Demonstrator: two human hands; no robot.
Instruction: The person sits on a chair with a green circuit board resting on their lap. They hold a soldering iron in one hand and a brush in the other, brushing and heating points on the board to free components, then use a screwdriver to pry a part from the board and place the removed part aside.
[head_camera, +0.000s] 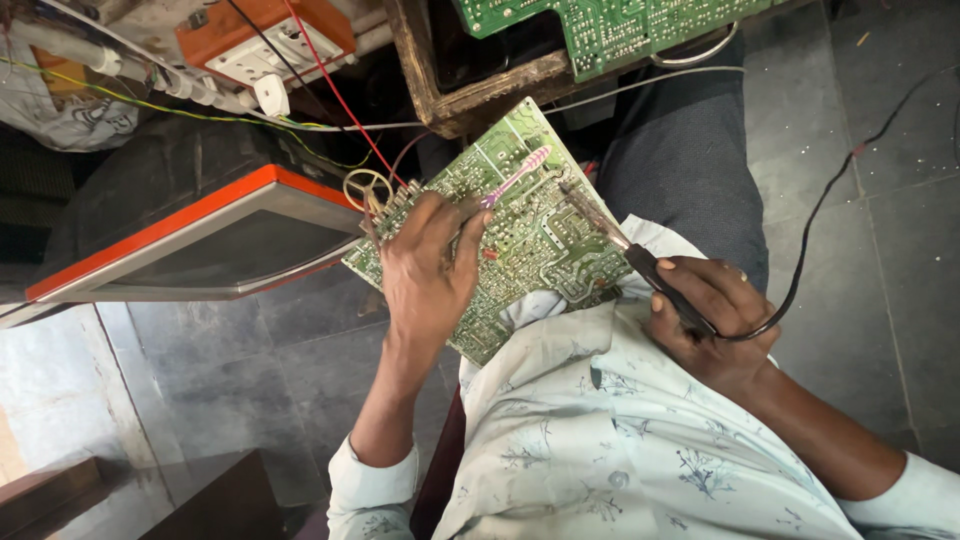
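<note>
A green circuit board (530, 240) rests tilted on my lap, solder side up. My left hand (425, 265) lies on the board's left part and holds a pink toothbrush (518, 176), whose head points up and to the right over the board. My right hand (715, 320) grips the black handle of a soldering iron (625, 240). Its metal tip touches the board near the upper right edge. A black cable (820, 205) runs from the iron's handle up to the right.
An old television with an orange frame (190, 240) lies at the left. A wooden crate (480, 85) holds a second green circuit board (600, 30) at the top. An orange and white power strip (270, 40) and loose wires sit at top left. The floor is grey tile (880, 300).
</note>
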